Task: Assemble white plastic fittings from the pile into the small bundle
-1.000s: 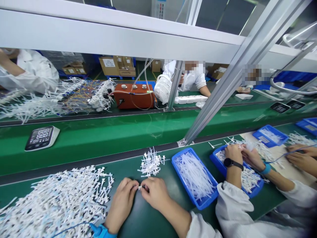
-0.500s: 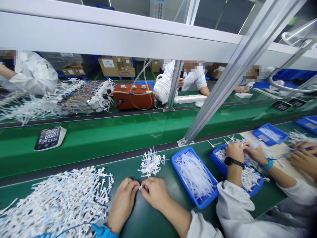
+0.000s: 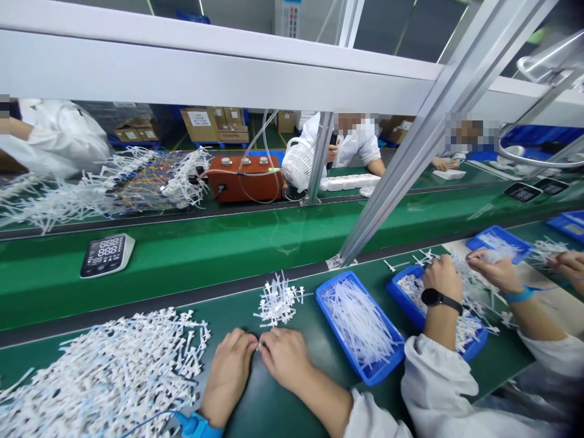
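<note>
On the green counter (image 3: 260, 407), the work looks partway along – judging only by how things lie. The biggest share is the wide heap of small parts (image 3: 118, 371) at the left, white with some pale blue, running out of view; much seems left there. To the right of the hands, a blue tray (image 3: 381, 370) holds many loose clear tubes (image 3: 358, 319), apparently a good supply.

The left hand (image 3: 232, 362) and right hand (image 3: 283, 356) meet near the counter, fingers closed in a tight pinch at 1 small white piece (mostly hidden by the fingertips), so that piece looks unfinished. Just beyond them, a small pile (image 3: 279, 299) shows white ends with thin tubes sticking out; these may be the done ones.

As for writing, a tall banner (image 3: 292, 18) at the back carries vertical Chinese characters, too blurred to read. A cardboard box (image 3: 198, 118) has a white printed label, also unreadable. The small display (image 3: 108, 255) on the green belt (image 3: 274, 237) shows rows of digits – seemingly 8s. No brand can be made out.
</note>
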`<state>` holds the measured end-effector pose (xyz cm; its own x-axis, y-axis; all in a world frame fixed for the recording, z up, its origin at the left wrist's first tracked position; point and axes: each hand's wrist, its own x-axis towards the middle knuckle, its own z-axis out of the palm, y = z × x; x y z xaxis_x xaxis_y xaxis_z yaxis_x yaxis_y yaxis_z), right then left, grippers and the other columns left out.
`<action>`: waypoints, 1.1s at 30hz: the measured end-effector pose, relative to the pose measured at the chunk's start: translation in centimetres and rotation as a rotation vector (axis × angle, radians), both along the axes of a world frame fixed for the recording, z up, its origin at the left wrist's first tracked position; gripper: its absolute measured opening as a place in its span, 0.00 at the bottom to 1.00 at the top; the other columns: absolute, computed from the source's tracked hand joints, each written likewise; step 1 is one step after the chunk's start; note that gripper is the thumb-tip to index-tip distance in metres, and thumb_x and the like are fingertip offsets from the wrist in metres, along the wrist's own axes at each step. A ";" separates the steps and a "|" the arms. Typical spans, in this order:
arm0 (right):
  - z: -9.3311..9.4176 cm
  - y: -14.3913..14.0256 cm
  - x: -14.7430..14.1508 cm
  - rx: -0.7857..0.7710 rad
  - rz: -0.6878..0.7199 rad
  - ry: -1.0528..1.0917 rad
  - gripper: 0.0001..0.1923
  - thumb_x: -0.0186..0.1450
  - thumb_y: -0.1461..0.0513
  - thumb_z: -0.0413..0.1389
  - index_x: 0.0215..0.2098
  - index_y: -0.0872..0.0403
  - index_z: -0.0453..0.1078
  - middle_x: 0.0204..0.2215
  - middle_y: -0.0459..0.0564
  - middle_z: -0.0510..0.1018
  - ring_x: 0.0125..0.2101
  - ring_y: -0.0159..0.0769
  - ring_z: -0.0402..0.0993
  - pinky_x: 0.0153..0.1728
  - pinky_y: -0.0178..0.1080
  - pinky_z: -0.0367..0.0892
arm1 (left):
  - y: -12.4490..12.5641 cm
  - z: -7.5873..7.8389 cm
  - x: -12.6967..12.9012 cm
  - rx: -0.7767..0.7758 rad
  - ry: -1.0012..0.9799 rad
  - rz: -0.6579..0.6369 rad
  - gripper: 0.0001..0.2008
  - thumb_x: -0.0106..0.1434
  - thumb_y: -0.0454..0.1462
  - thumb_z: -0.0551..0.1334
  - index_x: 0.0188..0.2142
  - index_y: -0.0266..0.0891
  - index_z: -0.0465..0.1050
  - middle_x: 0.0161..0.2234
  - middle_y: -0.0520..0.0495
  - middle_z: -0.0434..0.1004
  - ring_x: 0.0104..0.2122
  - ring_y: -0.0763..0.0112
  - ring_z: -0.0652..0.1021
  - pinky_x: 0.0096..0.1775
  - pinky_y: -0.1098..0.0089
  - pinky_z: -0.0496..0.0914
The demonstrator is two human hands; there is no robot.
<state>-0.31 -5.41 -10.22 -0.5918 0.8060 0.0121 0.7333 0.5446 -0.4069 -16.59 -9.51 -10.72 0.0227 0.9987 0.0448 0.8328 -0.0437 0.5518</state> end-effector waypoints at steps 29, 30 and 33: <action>0.5 0.1 0.0 -0.056 -0.023 0.021 0.07 0.67 0.59 0.52 0.39 0.49 0.71 0.34 0.45 0.77 0.35 0.34 0.73 0.37 0.33 0.61 | -0.1 0.1 -0.7 0.079 -0.110 -0.040 0.14 0.70 0.42 0.50 0.36 0.43 0.72 0.36 0.46 0.73 0.37 0.64 0.74 0.41 0.64 0.71; 0.4 0.1 0.0 -0.054 -0.025 0.019 0.07 0.67 0.59 0.52 0.39 0.50 0.71 0.34 0.45 0.77 0.34 0.34 0.73 0.37 0.33 0.61 | -0.1 0.1 -0.6 0.077 -0.098 -0.039 0.14 0.70 0.42 0.49 0.36 0.43 0.72 0.36 0.46 0.73 0.37 0.64 0.74 0.40 0.64 0.70; 0.3 0.1 -0.1 -0.049 -0.029 0.011 0.07 0.67 0.59 0.52 0.39 0.50 0.71 0.34 0.46 0.76 0.34 0.34 0.72 0.37 0.33 0.61 | 0.0 0.2 -0.4 0.056 -0.064 -0.026 0.15 0.71 0.42 0.49 0.36 0.42 0.72 0.35 0.46 0.73 0.37 0.63 0.73 0.41 0.63 0.69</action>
<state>-0.39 -5.29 -9.92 -0.5684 0.8225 -0.0216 0.7439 0.5025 -0.4406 -17.01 -9.52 -10.53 0.0443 0.9937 0.1025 0.7944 -0.0972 0.5996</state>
